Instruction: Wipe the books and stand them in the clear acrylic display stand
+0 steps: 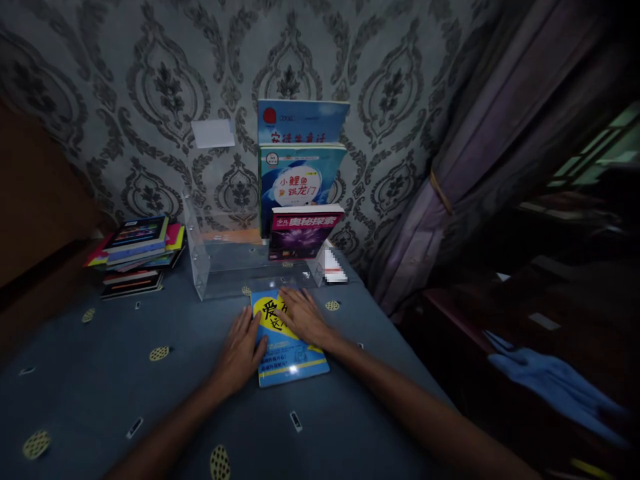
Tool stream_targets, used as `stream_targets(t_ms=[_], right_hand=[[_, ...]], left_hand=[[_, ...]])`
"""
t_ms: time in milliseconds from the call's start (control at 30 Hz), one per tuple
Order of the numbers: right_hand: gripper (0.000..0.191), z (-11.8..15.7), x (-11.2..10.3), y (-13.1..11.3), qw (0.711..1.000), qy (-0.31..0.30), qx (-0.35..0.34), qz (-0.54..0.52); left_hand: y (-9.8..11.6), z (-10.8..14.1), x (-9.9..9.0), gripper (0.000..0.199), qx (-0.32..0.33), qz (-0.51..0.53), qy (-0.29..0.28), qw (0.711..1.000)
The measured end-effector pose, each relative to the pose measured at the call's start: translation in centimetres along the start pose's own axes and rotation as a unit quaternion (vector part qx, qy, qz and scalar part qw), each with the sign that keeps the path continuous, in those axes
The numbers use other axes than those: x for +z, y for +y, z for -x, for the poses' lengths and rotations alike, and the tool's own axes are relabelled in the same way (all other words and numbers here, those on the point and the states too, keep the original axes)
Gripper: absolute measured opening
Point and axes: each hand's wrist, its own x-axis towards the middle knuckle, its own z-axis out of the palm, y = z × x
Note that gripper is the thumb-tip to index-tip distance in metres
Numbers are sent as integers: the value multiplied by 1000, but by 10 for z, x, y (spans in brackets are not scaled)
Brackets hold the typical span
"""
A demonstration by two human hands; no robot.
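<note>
A blue and yellow book (293, 369) lies flat on the table, front cover up, near the foot of a clear acrylic book stand (235, 283). My left hand (243, 348) rests along the book's left edge, thumb over the cover and fingers stretched forward. Flat across the upper right of the cover lies my right hand (305, 320), fingers extended, hiding part of the title. Upright in the right side of the stand are a dark pink and purple book (304, 235), a blue book (299, 180) behind it, and a taller blue book (304, 120) at the back.
A stack of books (137, 250) stands at the left by the patterned wall (295, 53). A white item (334, 265), partly pixelated, sits right of the stand. A tied curtain (425, 213) hangs at the right. Beyond the table (185, 400) edge lies a blue cloth-like item (550, 380).
</note>
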Motion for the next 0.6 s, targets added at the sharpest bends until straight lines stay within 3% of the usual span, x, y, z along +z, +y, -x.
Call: stream_targets(t_ms=[267, 433, 600], right_hand=[[61, 12, 6, 11, 997, 9, 75, -25], [64, 16, 12, 24, 997, 18, 38, -68], [64, 17, 18, 32, 994, 39, 13, -101]], left_hand=[[2, 2, -3, 57, 5, -3, 7, 1000], [-3, -6, -7, 57, 28, -10, 6, 1000], [-5, -31, -10, 60, 48, -37, -10, 998]])
